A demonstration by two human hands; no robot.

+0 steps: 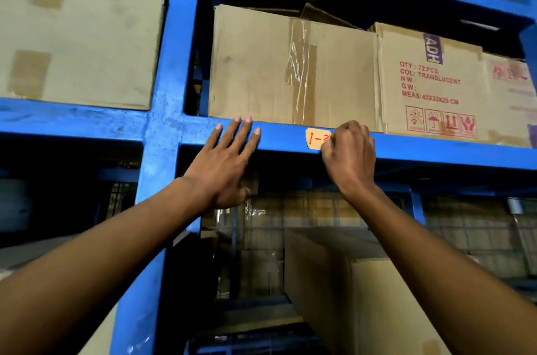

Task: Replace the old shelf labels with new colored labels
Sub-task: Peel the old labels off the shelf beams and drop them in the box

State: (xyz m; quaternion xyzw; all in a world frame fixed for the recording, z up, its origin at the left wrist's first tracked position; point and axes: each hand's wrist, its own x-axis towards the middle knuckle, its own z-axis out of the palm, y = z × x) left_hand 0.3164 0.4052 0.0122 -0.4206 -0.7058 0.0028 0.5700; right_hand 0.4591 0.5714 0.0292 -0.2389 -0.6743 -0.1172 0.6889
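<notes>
The right hand (348,151) pinches the right end of the old label (315,138), stuck lengthwise along the blue shelf beam (279,136), while the left hand (225,162), fingers spread, rests flat on the beam farther left.

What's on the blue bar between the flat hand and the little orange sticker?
Nothing. In the head view, the blue beam is bare paint between the left hand and the orange label, which the right hand is picking at.

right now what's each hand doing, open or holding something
Left hand: open, flat on the blue shelf beam.
Right hand: closed, pinching the old label.
</notes>
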